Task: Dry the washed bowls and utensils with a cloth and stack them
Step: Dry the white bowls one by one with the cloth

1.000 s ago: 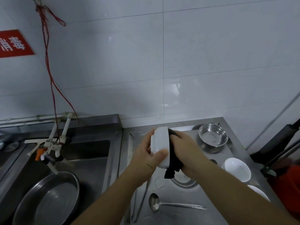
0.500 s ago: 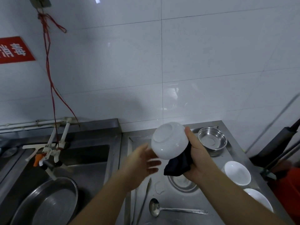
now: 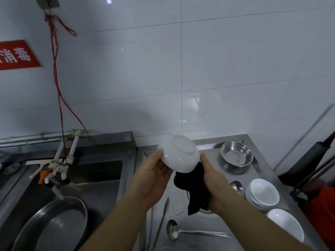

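A white bowl (image 3: 179, 156) is held bottom-up above the steel counter (image 3: 206, 240), its base facing me. My left hand (image 3: 154, 176) supports its left rim with fingers and thumb. My right hand (image 3: 212, 180) holds a dark cloth (image 3: 194, 189) against the bowl's lower right side. On the counter lie a metal spoon (image 3: 183, 232), a second spoon (image 3: 236, 186) and long metal tongs (image 3: 159, 227). A stack of white bowls (image 3: 262, 193) and another white bowl (image 3: 286, 226) stand at the right. A steel bowl (image 3: 236, 156) sits at the back.
A sink (image 3: 90, 180) lies to the left with a large steel basin (image 3: 52, 225) in it and a tap (image 3: 56, 171) above. Red cord (image 3: 58, 84) hangs down the tiled wall. A dark pole (image 3: 311, 158) and an orange object (image 3: 322, 214) stand beyond the counter's right edge.
The bowl was turned bottom-up from on edge. My left hand let go of it, then came back to its left rim. The cloth now hangs below the bowl in my right hand.
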A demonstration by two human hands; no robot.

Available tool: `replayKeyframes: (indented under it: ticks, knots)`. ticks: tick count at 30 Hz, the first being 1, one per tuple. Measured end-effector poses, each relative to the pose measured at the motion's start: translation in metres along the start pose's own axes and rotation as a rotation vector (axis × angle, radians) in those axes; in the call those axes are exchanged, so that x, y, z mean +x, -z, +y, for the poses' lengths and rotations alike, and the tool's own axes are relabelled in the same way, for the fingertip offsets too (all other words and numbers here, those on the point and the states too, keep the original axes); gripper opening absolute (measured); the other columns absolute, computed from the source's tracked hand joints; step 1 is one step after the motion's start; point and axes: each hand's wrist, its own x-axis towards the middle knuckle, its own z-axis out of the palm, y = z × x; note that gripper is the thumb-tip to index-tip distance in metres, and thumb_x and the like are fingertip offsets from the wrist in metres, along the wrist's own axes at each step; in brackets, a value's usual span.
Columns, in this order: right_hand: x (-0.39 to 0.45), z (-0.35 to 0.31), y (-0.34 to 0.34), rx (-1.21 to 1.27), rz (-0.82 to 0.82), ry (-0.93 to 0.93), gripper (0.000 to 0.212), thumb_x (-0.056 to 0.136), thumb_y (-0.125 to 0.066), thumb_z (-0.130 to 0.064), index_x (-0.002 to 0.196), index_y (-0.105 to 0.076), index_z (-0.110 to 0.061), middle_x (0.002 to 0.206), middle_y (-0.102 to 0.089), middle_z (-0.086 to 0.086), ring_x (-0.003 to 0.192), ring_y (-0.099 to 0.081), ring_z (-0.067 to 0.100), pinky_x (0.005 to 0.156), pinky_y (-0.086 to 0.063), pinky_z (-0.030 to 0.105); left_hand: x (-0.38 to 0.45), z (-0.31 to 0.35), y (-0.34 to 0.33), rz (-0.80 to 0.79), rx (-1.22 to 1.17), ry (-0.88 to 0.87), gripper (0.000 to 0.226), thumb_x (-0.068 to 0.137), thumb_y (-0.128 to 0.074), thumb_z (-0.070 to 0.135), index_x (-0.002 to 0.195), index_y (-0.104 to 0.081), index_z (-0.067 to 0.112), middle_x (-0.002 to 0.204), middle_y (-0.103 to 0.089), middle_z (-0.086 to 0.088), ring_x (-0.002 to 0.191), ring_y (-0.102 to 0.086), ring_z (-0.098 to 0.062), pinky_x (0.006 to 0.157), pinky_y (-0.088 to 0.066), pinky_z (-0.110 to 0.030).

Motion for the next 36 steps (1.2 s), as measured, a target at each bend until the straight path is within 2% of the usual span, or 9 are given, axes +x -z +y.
replayKeyframes:
  ticks: [3, 6, 11, 16, 20, 22, 25, 30, 36]
  knots:
    - [0.008, 0.005, 0.008, -0.08, 0.184, 0.101, 0.037, 0.101, -0.067, -0.042, 0.115, -0.074, -0.009, 0.095, -0.08, 0.016, 0.089, -0.076, 0.035, 0.076, -0.059, 0.041, -0.002, 0.008, 0.0, -0.012, 0.009, -0.041, 0.045, 0.094, -0.063, 0.023, 0.135, -0.062, 0.006, 0.131, -0.071, -0.017, 0.124, -0.068, -0.036, 0.109, -0.051, -0.056]
    - [0.006, -0.006, 0.011, -0.188, 0.225, 0.344, 0.009, 0.102, -0.066, -0.035, 0.108, -0.073, -0.032, 0.106, -0.077, 0.003, 0.098, -0.074, 0.026, 0.081, -0.063, 0.045, -0.005, 0.012, 0.002, 0.013, 0.192, -0.054, 0.026, 0.1, -0.062, 0.015, 0.125, -0.068, 0.009, 0.118, -0.076, -0.013, 0.106, -0.076, -0.03, 0.09, -0.064, -0.047]
    - [-0.013, -0.022, 0.001, -0.686, -0.16, 0.967, 0.029, 0.105, -0.063, -0.025, 0.123, -0.06, -0.047, 0.112, -0.068, -0.029, 0.106, -0.066, 0.0, 0.085, -0.052, 0.012, -0.013, 0.007, 0.001, -0.104, 0.483, -0.069, 0.025, 0.1, -0.061, 0.015, 0.121, -0.068, 0.005, 0.117, -0.074, -0.018, 0.107, -0.074, -0.032, 0.088, -0.063, -0.04]
    - [-0.003, -0.017, 0.0, -1.222, -0.354, 1.348, 0.036, 0.102, -0.06, -0.035, 0.135, -0.066, -0.02, 0.133, -0.065, -0.009, 0.123, -0.058, 0.015, 0.107, -0.045, 0.032, -0.022, 0.008, 0.004, -0.3, 0.488, -0.084, 0.032, 0.099, -0.056, 0.001, 0.131, -0.062, 0.0, 0.121, -0.074, -0.022, 0.114, -0.072, -0.036, 0.092, -0.061, -0.039]
    - [-0.006, -0.028, -0.009, -1.06, -0.235, 1.185, 0.027, 0.098, -0.059, -0.039, 0.125, -0.065, -0.035, 0.112, -0.067, -0.018, 0.103, -0.062, 0.001, 0.09, -0.048, 0.017, -0.027, 0.008, 0.007, -0.383, 0.46, -0.087, 0.033, 0.102, -0.059, 0.015, 0.131, -0.06, -0.002, 0.126, -0.07, -0.023, 0.119, -0.068, -0.041, 0.097, -0.059, -0.047]
    - [-0.002, -0.034, -0.013, -0.879, -0.152, 0.989, 0.019, 0.101, -0.059, -0.035, 0.116, -0.067, -0.043, 0.106, -0.072, -0.017, 0.099, -0.068, 0.005, 0.087, -0.056, 0.026, -0.028, 0.007, 0.01, -0.413, 0.482, -0.101, 0.038, 0.1, -0.061, 0.017, 0.129, -0.059, -0.006, 0.128, -0.067, -0.027, 0.119, -0.065, -0.047, 0.102, -0.056, -0.056]
    - [0.002, -0.044, -0.019, -0.484, -0.085, 0.659, 0.017, 0.105, -0.061, -0.031, 0.109, -0.076, -0.038, 0.102, -0.078, -0.006, 0.102, -0.074, 0.022, 0.095, -0.06, 0.05, -0.032, 0.009, 0.009, -0.425, 0.461, -0.119, 0.04, 0.093, -0.069, 0.027, 0.122, -0.066, -0.001, 0.123, -0.069, -0.025, 0.113, -0.068, -0.042, 0.098, -0.059, -0.053]
    - [0.006, -0.044, -0.012, -0.04, -0.035, 0.159, 0.03, 0.104, -0.061, -0.042, 0.12, -0.076, -0.022, 0.114, -0.08, 0.008, 0.105, -0.076, 0.032, 0.089, -0.06, 0.048, -0.036, 0.017, 0.006, -0.424, 0.407, -0.168, 0.028, 0.092, -0.067, 0.026, 0.112, -0.071, 0.007, 0.119, -0.071, -0.018, 0.11, -0.07, -0.036, 0.092, -0.061, -0.045]
    - [0.008, -0.025, -0.003, 0.134, -0.043, -0.053, 0.044, 0.1, -0.064, -0.045, 0.122, -0.075, -0.008, 0.105, -0.075, 0.013, 0.091, -0.072, 0.034, 0.077, -0.059, 0.045, -0.041, 0.005, 0.001, -0.4, 0.554, -0.291, 0.023, 0.095, -0.066, 0.029, 0.105, -0.069, 0.009, 0.11, -0.072, -0.019, 0.105, -0.07, -0.038, 0.092, -0.061, -0.043]
